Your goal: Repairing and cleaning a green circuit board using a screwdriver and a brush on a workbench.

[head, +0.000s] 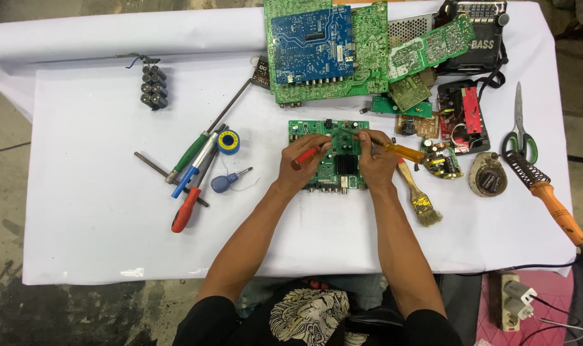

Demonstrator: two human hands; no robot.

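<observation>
Board: green circuit board (330,157) lies flat mid-table on the white cloth (99,237), both hands over it
Left hand (302,160): fingers closed round a red-handled tool (306,155), tip on the board
Right hand (376,160): closed on an amber-handled screwdriver (400,152), tip angled toward the board's top
Handling: light, stiff, probably fragile; best held by its bare edges, I'd say
Room: brush (418,195) just right, screwdrivers (192,173) well left, open cloth along the near edge
</observation>
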